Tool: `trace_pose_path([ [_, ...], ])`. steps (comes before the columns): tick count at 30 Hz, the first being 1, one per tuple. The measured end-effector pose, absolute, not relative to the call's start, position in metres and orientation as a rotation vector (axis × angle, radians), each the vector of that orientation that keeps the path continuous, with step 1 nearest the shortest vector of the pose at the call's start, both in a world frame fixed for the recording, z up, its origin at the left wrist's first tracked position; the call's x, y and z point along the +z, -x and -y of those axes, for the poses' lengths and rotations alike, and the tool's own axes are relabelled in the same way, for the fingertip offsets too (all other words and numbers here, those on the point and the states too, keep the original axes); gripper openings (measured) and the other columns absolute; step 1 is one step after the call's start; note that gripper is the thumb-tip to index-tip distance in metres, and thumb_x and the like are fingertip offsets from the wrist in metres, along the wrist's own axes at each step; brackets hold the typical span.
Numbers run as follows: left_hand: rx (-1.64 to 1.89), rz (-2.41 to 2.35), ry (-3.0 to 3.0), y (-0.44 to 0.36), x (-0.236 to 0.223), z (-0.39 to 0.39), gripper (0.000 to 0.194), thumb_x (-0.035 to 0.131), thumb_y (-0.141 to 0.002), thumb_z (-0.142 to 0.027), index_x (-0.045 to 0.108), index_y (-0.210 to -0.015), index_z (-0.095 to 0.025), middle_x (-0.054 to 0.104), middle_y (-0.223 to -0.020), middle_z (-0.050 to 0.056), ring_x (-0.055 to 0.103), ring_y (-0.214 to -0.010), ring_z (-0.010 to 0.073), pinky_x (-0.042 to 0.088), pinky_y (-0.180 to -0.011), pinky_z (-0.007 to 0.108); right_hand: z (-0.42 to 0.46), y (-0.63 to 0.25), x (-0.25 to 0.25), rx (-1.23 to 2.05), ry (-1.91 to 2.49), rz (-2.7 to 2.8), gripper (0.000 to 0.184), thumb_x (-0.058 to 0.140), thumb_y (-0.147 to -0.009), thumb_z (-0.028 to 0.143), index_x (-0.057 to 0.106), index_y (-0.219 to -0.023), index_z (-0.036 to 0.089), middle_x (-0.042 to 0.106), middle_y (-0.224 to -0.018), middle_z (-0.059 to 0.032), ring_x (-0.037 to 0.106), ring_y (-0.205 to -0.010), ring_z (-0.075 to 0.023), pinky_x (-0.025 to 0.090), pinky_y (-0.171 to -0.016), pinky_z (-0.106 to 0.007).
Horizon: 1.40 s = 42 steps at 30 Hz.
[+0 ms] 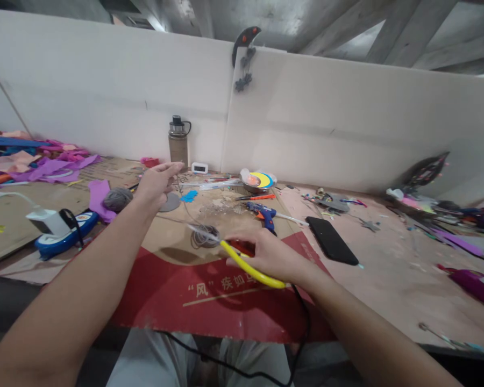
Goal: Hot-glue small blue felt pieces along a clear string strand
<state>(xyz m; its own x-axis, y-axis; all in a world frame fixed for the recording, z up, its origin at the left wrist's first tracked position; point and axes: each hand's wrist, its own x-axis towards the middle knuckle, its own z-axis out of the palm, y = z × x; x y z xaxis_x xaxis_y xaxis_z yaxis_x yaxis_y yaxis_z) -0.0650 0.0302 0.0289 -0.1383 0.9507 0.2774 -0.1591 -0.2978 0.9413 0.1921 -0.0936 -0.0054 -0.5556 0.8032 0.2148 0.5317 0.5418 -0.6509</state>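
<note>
Red cardboard (161, 301) bearing pale Chinese characters (221, 285).

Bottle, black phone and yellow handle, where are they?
Bottle (178, 148): head view, middle of its body.
Black phone (333, 241): head view, its dark face.
Yellow handle (266, 279): head view, its lower curve.

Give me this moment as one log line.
left hand: raised, apparently pinching strand | right hand: holding yellow-handled tool, tip near coil, contact unclear | glue gun: left of phone
</note>
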Motion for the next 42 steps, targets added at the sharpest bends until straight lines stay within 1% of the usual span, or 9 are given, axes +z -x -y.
trace_pose_path([
  [5,1.474,-0.850,-1.294,0.056,0.032,-0.023,0.025,0.079,-0.061,-0.037,0.065,-0.071,-0.019,0.051,-0.063,-0.002,0.024,-0.045,0.0054,0.012,-0.044,0.028,0.111,-0.191,0.000,0.714,1.047,2.557,0.050,0.070,-0.070,0.018,0.065,-0.117,0.031,0.069,-0.110,-0.0044,0.063,-0.099,-0.0222,0.048,-0.085,-0.033],
  [11,1.246,-0.803,-1.428,0.033,0.027,-0.006,0.027,0.080,-0.060,-0.038,0.068,-0.071,-0.017,0.061,-0.070,0.002,0.032,-0.047,0.0053,0.014,-0.045,0.026,0.096,-0.174,0.019,0.531,1.070,2.083,0.020,0.056,-0.085,0.027,0.064,-0.103,0.023,0.065,-0.105,-0.0076,0.059,-0.101,-0.0205,0.045,-0.094,-0.039],
  [14,1.260,-0.813,-1.468,0.025,0.026,0.000,0.026,0.081,-0.060,-0.037,0.068,-0.068,-0.017,0.054,-0.058,-0.001,0.030,-0.046,0.0055,0.015,-0.046,0.025,0.069,-0.151,0.019,0.684,0.961,1.667,0.028,0.058,-0.084,0.032,0.051,-0.107,0.020,0.060,-0.115,-0.0095,0.057,-0.109,-0.0176,0.044,-0.098,-0.036],
  [16,1.268,-0.807,-1.501,0.023,0.024,0.001,0.026,0.081,-0.059,-0.038,0.068,-0.068,-0.017,0.053,-0.056,-0.002,0.031,-0.047,0.0061,0.018,-0.047,0.025,0.051,-0.134,0.014,0.885,0.867,1.497,0.039,0.062,-0.080,0.034,0.044,-0.112,0.021,0.057,-0.120,-0.0096,0.058,-0.108,-0.0152,0.046,-0.096,-0.033],
  [19,1.258,-0.803,-1.534,0.022,0.021,0.000,0.026,0.080,-0.060,-0.039,0.070,-0.071,-0.017,0.059,-0.063,0.000,0.037,-0.050,0.0072,0.023,-0.049,0.025,0.036,-0.119,0.006,1.105,0.797,1.379,0.038,0.060,-0.080,0.038,0.043,-0.110,0.022,0.060,-0.102,-0.0034,0.060,-0.078,-0.0099,0.051,-0.074,-0.028],
  [24,1.232,-0.785,-1.466,0.019,0.018,0.001,0.027,0.081,-0.059,-0.040,0.069,-0.069,-0.017,0.053,-0.060,-0.002,0.032,-0.048,0.0062,0.020,-0.047,0.025,0.031,-0.122,-0.002,1.105,0.898,1.339,0.026,0.061,-0.076,0.043,0.056,-0.087,0.020,0.050,-0.073,0.0048,0.039,-0.054,-0.0054,0.034,-0.046,-0.018],
  [30,1.284,-0.893,-1.495,0.035,0.003,-0.032,0.028,0.079,-0.061,-0.038,0.072,-0.078,-0.018,0.058,-0.064,0.000,0.040,-0.051,0.0077,0.028,-0.050,0.024,0.014,-0.140,-0.014,0.989,0.958,1.327,0.022,0.062,-0.072,0.040,0.058,-0.071,0.018,0.044,-0.058,0.0066,0.035,-0.052,-0.0065,0.030,-0.050,-0.021],
  [34,1.377,-1.312,-1.608,0.061,-0.015,-0.066,0.023,0.076,-0.061,-0.039,0.071,-0.069,-0.017,0.059,-0.058,0.001,0.040,-0.049,0.0098,0.029,-0.051,0.026,0.002,-0.148,-0.024,0.929,1.066,1.355,0.023,0.060,-0.071,0.040,0.059,-0.070,0.017,0.046,-0.057,0.0058,0.039,-0.054,-0.0082,0.034,-0.054,-0.022],
  [42,0.930,-1.762,-2.071,0.056,-0.011,-0.122,0.024,0.074,-0.056,-0.032,0.057,-0.044,-0.021,0.056,-0.048,0.005,0.056,-0.061,0.0217,0.037,-0.062,0.030,0.004,-0.150,-0.030,0.881,1.101,1.449,0.019,0.058,-0.072,0.034,0.062,-0.070,0.016,0.055,-0.064,0.0029,0.045,-0.060,-0.0091,0.036,-0.060,-0.023],
])
